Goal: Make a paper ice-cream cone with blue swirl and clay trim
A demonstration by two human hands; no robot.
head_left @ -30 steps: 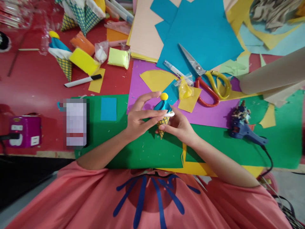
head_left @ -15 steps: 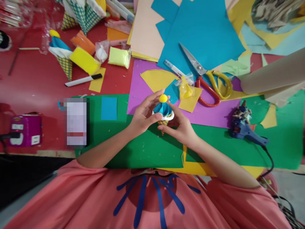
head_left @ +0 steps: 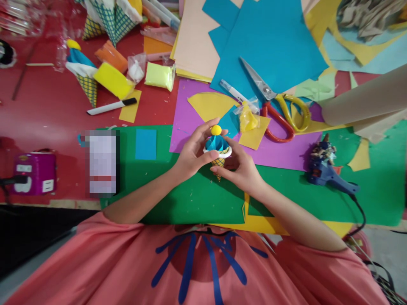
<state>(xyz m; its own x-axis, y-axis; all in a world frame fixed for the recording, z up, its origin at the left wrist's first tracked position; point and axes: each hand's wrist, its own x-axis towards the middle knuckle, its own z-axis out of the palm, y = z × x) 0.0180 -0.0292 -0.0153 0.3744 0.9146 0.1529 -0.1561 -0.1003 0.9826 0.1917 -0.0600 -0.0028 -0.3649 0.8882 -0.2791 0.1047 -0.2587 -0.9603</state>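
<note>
A small paper ice cream cone (head_left: 218,162) is held upright between both my hands, above the green sheet (head_left: 190,199). It has a yellow and dark checked body, a white rim, blue folded paper inside and a yellow ball (head_left: 216,130) on top. My left hand (head_left: 193,154) is closed round its left side, thumb across the white rim. From the right, my right hand (head_left: 243,169) grips the cone lower down, its thumb near the checked tip. The fingers behind the cone are partly hidden.
To the right lie large scissors (head_left: 269,94) and a blue glue gun (head_left: 330,169) with a cord. Another paper cone (head_left: 86,84), clay packs (head_left: 113,80) and a marker (head_left: 111,106) rest at the left. A purple adapter (head_left: 34,173) stands on the red table. Blue card (head_left: 273,38) lies at the back.
The cone has tilted slightly, with its yellow ball shifting a little left and its tip a little right. Both hands stay almost in place around it.
</note>
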